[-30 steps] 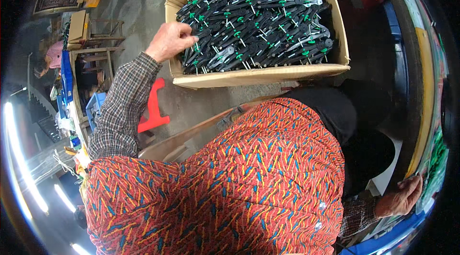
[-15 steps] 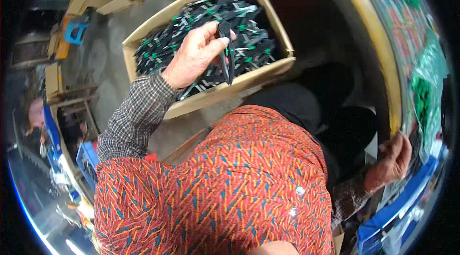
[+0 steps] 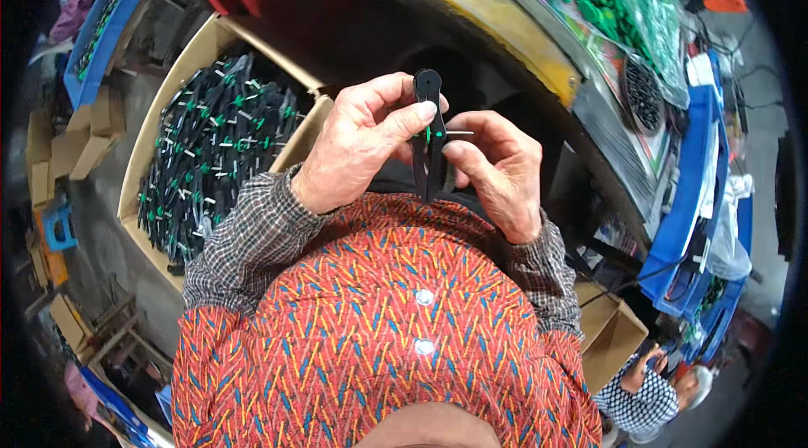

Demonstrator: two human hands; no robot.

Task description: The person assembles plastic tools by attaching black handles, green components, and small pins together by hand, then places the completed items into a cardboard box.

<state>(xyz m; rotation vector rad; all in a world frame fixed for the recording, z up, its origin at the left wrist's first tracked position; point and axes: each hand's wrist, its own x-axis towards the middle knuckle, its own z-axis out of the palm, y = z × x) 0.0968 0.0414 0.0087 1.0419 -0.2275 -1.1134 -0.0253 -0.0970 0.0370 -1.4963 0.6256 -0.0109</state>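
A slim black two-legged tool, right of the tan cardboard box, is pinched in the left hand. The right hand, fingers slightly parted, curls about its silvery pin; grip unclear. The tool has moved from over the box; the right hand has joined it.

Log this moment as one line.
left hand: holding black tool | right hand: fingers at its thin rod | cardboard box: at left, many similar tools inside

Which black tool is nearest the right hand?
The tool in the left hand, its pin by the right hand; the others heaped in the carton lie farther away.
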